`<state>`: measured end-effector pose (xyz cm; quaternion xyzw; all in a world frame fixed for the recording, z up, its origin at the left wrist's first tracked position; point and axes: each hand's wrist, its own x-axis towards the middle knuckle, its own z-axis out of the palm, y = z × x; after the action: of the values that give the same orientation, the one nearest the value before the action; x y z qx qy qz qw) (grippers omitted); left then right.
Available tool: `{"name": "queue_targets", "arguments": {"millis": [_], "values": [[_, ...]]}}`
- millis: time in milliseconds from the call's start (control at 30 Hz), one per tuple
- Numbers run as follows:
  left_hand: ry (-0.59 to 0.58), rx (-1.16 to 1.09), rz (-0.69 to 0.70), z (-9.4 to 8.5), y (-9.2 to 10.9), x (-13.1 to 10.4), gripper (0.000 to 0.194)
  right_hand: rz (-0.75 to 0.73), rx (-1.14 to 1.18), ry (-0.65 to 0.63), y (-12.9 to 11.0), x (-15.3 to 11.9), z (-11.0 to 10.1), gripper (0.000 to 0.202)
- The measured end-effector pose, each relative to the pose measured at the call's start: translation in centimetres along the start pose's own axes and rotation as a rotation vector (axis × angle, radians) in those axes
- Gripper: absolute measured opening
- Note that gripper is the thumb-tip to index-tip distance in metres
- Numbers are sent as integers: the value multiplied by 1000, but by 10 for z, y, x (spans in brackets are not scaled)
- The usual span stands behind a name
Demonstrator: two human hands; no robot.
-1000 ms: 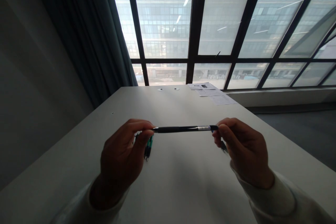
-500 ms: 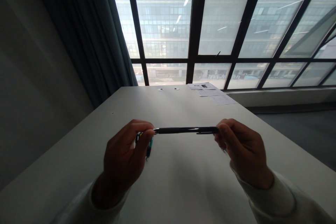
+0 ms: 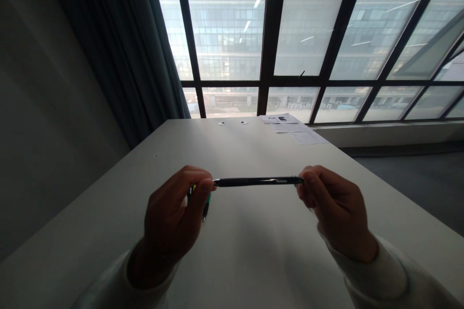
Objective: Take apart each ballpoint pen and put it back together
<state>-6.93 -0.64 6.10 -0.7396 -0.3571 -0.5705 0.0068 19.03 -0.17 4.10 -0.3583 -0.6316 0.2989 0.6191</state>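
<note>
A black pen (image 3: 257, 181) is stretched level between my two hands above the table. My left hand (image 3: 177, 212) pinches its silvery tip end between thumb and forefinger. The other end is pinched by my right hand (image 3: 333, 207); small print shows on the barrel near it. Partly hidden behind my left hand are other pens (image 3: 206, 208), with green, yellow and black parts; whether they lie on the table or are held, I cannot tell. A small shiny bit peeks out under my right fingers.
The white table (image 3: 239, 149) reaches to the window. Papers (image 3: 288, 125) lie at its far right corner, near two round cable holes (image 3: 244, 122) at the far edge. A dark curtain (image 3: 137, 58) hangs at the left.
The pen has turned about its long axis: its clip, seen below the barrel before, is no longer visible and print now shows. Both hands have hardly moved.
</note>
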Motion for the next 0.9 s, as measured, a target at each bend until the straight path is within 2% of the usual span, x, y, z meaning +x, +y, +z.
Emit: {"name": "queue_targets", "arguments": {"millis": [900], "values": [[-42, -75, -4, 1, 4, 1, 26, -1, -26, -10, 0, -1, 2, 35]]}}
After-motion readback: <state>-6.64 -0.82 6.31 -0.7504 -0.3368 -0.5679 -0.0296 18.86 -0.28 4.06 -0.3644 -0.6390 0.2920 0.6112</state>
